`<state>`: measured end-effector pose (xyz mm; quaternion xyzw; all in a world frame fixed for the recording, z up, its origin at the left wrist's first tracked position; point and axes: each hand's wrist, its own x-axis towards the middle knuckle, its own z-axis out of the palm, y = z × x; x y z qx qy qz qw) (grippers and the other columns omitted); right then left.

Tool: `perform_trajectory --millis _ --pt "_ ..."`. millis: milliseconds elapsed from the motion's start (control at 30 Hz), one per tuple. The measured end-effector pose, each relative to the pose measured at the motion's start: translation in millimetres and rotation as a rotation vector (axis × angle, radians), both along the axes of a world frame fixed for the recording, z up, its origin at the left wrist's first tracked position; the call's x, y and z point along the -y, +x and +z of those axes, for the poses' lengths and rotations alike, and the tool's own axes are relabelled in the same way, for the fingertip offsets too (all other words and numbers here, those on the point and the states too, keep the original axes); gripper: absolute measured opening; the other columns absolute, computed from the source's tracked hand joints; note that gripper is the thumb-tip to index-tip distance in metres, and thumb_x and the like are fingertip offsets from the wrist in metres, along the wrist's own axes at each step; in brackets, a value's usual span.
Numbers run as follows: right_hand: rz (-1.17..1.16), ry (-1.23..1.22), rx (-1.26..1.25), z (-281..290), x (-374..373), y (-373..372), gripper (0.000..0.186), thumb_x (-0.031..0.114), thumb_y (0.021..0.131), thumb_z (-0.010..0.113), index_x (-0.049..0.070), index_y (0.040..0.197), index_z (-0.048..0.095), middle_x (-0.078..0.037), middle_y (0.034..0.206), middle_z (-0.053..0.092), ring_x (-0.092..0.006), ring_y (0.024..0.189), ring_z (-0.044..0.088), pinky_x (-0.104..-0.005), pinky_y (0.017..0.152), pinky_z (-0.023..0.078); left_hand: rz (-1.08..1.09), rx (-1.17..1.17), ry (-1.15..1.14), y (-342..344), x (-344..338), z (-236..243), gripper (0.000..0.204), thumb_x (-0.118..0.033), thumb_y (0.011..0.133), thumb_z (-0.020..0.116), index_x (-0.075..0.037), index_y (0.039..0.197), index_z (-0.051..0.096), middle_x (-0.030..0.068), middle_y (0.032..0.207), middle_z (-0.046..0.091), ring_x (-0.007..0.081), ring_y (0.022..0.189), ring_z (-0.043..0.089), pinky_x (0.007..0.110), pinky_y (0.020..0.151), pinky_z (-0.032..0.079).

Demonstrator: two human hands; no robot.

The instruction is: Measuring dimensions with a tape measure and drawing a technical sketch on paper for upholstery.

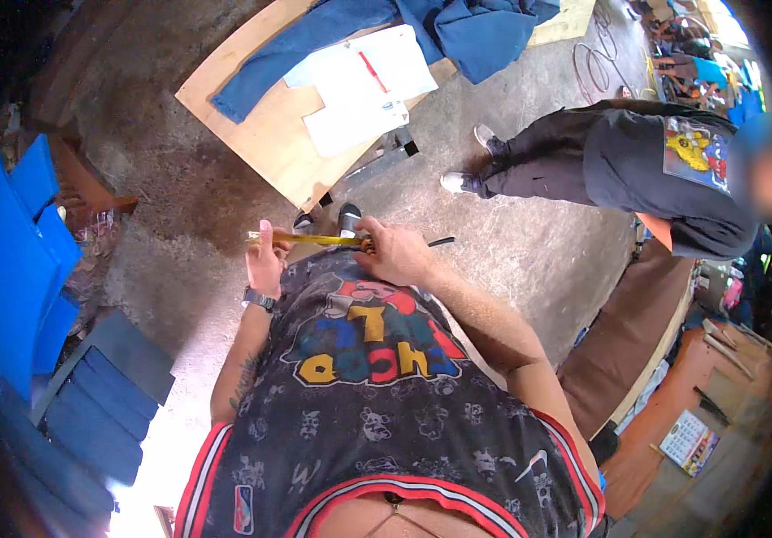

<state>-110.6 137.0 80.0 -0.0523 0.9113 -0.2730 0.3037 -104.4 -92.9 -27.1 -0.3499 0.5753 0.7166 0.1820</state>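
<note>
A yellow measuring tape (310, 238) is stretched level between my two hands in front of my chest. My left hand (266, 261) pinches the tape's free end, with a watch on its wrist. My right hand (397, 252) is closed around the tape's case, with a thin dark strap sticking out to the right of it. Below the tape, my shoes show on the concrete floor (529, 242).
A plywood board (265, 134) lies ahead with blue cloth (467, 31) and white paper sheets (359, 85) on it. Another person (637, 170) in dark clothes stands to the right. Blue chairs (18, 260) line the left. A brown bench (628, 332) stands at right.
</note>
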Motion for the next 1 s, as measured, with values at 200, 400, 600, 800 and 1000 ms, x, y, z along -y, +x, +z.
perform_trajectory --millis 200,400,600,800,1000 --pt "-0.278 -0.238 0.053 -20 16 -4 0.042 0.033 0.081 0.059 0.004 0.108 0.044 -0.019 0.092 0.060 -0.0361 0.086 0.059 -0.0412 0.073 0.046 -0.114 -0.160 0.275 14 -5 -3 0.060 -0.055 0.090 0.032 -0.007 0.124 0.045 0.0016 0.081 0.054 0.0011 0.051 0.038 0.016 0.043 0.031" --pt "-0.637 -0.803 -0.123 -83 40 -13 0.038 0.032 0.091 0.043 0.002 0.114 0.039 -0.023 0.112 0.046 -0.0354 0.107 0.046 -0.0414 0.090 0.037 -0.396 -0.488 0.247 -41 -82 18 0.046 -0.030 0.087 0.048 -0.005 0.125 0.042 0.0036 0.101 0.054 0.0074 0.078 0.051 0.020 0.068 0.043" --pt "-0.464 -0.422 -0.423 -67 -18 -142 0.032 0.025 0.083 0.059 -0.001 0.100 0.055 -0.022 0.114 0.049 -0.0337 0.105 0.051 -0.0387 0.088 0.042 -0.456 -0.493 0.150 -135 -89 30 0.051 -0.030 0.075 0.065 -0.006 0.116 0.046 0.0045 0.091 0.060 0.0168 0.081 0.059 0.033 0.073 0.048" --pt "-0.320 0.255 -0.481 -118 -82 -256 0.046 0.046 0.076 0.060 0.003 0.094 0.058 -0.017 0.088 0.060 -0.0313 0.082 0.061 -0.0400 0.068 0.048 -1.384 -0.433 -1.018 -204 -107 51 0.062 -0.035 0.069 0.059 -0.015 0.125 0.041 0.0143 0.082 0.064 0.0313 0.075 0.063 0.042 0.067 0.050" --pt "-0.274 -0.097 -0.247 -123 -91 -278 0.031 0.030 0.074 0.062 0.000 0.073 0.064 -0.013 0.065 0.062 -0.0224 0.056 0.060 -0.0320 0.055 0.047 -1.588 -0.310 -1.069 -203 -105 18 0.076 -0.036 0.067 0.058 -0.018 0.135 0.030 0.0123 0.087 0.065 0.0293 0.082 0.062 0.039 0.069 0.050"
